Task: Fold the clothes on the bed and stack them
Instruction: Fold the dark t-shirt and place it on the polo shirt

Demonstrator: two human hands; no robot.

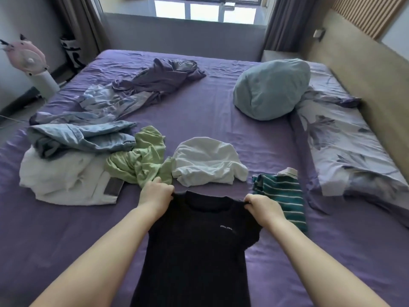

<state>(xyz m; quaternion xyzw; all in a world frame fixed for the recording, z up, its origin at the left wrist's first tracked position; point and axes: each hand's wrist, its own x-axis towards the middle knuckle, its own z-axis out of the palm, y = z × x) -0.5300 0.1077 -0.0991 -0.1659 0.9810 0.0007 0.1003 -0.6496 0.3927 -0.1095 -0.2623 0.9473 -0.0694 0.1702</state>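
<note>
your left hand and right hand each pinch a shoulder of the black knit top; its long axis runs back toward you on the bed.

black top: matt ribbed knit | bed sheet: smooth creased cloth | headboard: matt wood

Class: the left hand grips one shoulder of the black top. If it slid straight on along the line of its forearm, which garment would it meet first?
Most likely the green shirt; the left hand already sits at its near edge, though depth is unclear.
</note>
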